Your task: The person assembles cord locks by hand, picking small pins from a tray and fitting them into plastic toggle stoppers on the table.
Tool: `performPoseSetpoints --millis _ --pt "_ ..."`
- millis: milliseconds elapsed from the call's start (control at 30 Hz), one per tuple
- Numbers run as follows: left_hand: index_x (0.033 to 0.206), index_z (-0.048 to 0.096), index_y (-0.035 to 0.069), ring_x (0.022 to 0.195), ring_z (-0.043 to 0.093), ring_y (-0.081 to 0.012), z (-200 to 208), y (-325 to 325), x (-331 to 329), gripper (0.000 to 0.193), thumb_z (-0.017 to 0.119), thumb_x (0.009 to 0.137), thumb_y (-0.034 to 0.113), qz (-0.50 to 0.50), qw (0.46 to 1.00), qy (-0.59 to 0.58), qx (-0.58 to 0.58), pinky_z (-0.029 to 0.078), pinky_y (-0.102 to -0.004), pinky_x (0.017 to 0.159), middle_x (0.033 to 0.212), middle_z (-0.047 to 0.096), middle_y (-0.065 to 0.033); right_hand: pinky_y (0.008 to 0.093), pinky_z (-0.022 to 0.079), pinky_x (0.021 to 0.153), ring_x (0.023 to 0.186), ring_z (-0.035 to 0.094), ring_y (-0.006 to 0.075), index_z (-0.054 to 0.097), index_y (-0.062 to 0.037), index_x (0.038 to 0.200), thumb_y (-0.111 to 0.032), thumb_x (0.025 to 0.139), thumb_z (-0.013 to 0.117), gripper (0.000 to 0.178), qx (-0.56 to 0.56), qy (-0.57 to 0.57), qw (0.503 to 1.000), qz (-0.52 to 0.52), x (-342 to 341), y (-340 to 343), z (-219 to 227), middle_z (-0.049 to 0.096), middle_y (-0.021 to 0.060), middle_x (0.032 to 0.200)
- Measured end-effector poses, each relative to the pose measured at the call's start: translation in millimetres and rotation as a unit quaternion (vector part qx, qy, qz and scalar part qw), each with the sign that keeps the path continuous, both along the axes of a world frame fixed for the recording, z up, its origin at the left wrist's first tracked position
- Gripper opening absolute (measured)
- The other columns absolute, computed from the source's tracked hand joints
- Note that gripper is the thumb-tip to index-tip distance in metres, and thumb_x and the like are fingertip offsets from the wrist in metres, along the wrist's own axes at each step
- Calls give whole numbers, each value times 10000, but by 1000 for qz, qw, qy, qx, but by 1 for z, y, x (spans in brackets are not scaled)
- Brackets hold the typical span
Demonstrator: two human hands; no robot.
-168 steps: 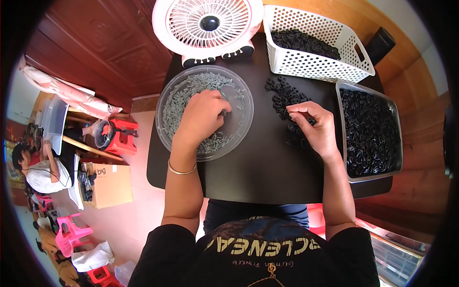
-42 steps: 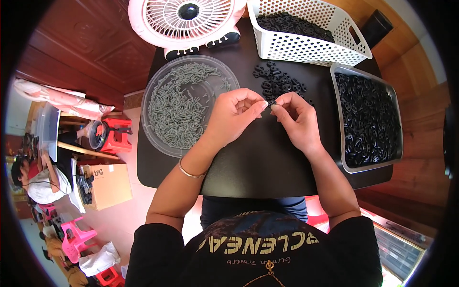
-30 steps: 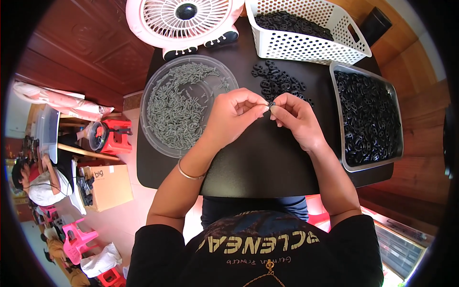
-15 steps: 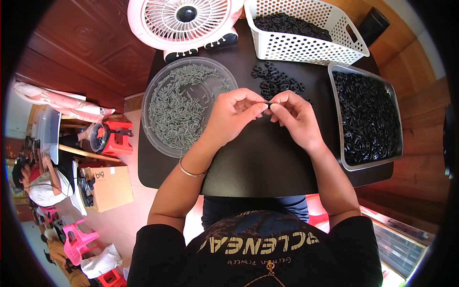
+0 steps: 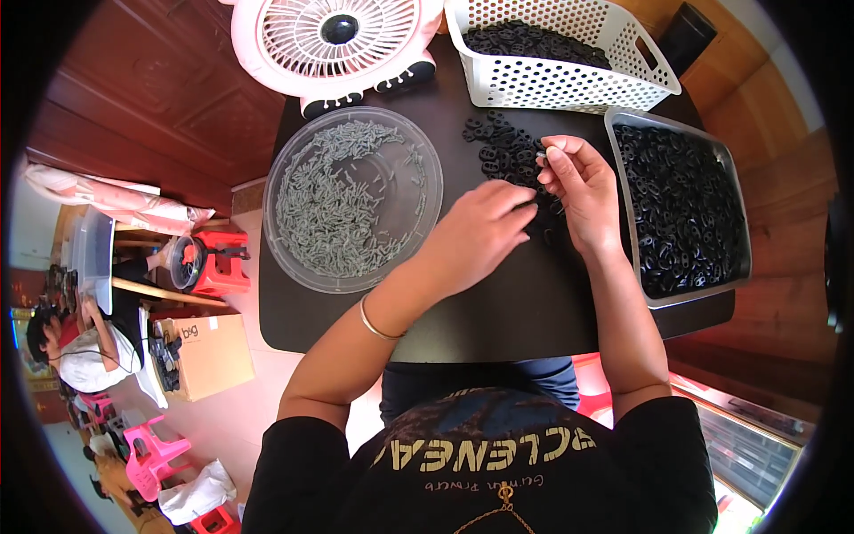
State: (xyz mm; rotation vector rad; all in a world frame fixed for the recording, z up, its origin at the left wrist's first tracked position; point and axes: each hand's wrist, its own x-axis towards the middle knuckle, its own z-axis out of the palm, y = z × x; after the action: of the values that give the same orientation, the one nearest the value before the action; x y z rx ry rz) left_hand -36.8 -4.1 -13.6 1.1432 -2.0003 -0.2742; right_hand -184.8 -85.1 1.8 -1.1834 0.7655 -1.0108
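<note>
Your hands have parted, so the two-handed grip is over: your right hand (image 5: 587, 196) alone pinches a small piece (image 5: 541, 155), above the desk (image 5: 463, 325) toward one o'clock. Your left hand's (image 5: 480, 233) fingers spread loosely near the black links (image 5: 501, 147).

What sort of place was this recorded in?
Probably a small informal workshop: a round clear plastic tub of small grey pieces and a rectangular metal tray of black parts share the dark table, with another person beyond.
</note>
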Motion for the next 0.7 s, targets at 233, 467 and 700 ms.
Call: performPoseSetpoints --millis 233,467,700 --pt "941 587 -5 1001 507 -244 -10 -2 8 241 571 705 43 2 993 -115 11 449 -334 799 1026 549 -88 187 435 633 719 569 79 551 -21 980 -77 865 545 128 -60 15 998 -27 2 2 -1 584 30 847" --pt "916 604 -10 821 597 -205 0 3 28 212 590 706 -39 52 994 11 95 495 -281 717 871 605 -82 206 441 678 761 573 88 556 -19 974 -45 856 542 122 -67 33 997 1 5 7 2 581 22 853" --pt "1053 559 -4 770 631 -162 16 3 32 217 546 837 22 0 824 478 305 521 -224 649 923 623 -110 209 441 684 762 569 86 557 -18 953 -28 841 554 112 -58 12 995 82 5 16 3 570 26 872"
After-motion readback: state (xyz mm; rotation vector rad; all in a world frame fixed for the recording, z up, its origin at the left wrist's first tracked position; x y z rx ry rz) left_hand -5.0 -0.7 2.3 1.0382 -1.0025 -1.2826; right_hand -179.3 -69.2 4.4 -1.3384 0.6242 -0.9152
